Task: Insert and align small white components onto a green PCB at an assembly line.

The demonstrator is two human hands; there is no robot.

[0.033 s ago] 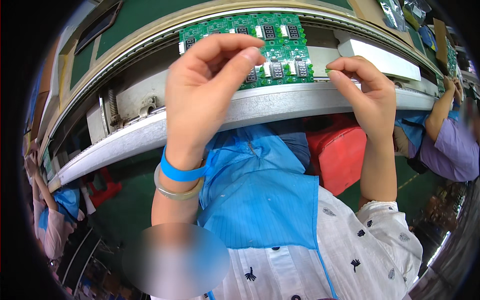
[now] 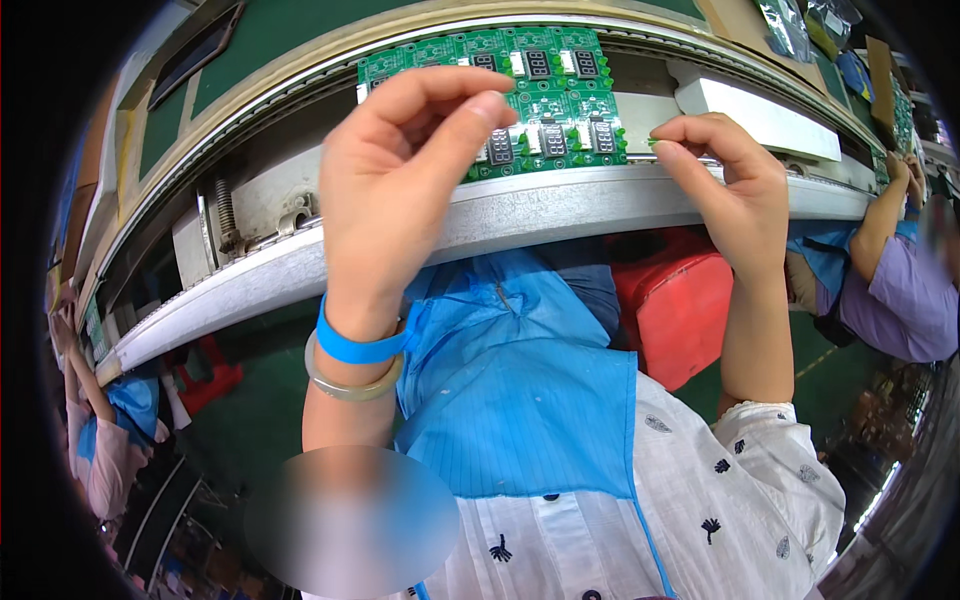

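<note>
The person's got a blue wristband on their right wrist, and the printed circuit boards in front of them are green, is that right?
Not quite: the head view shows the blue wristband on the left wrist. The printed circuit boards are green.

A small green piece (image 2: pixel 654 141) is pinched by the bare right hand (image 2: pixel 735 185). A green circuit-board panel (image 2: pixel 540 97) with dark digit displays (image 2: pixel 553 139) is partly hidden by the bare left hand (image 2: pixel 385 190), whose wrist is circled by a bright-blue band (image 2: pixel 355 347).
</note>
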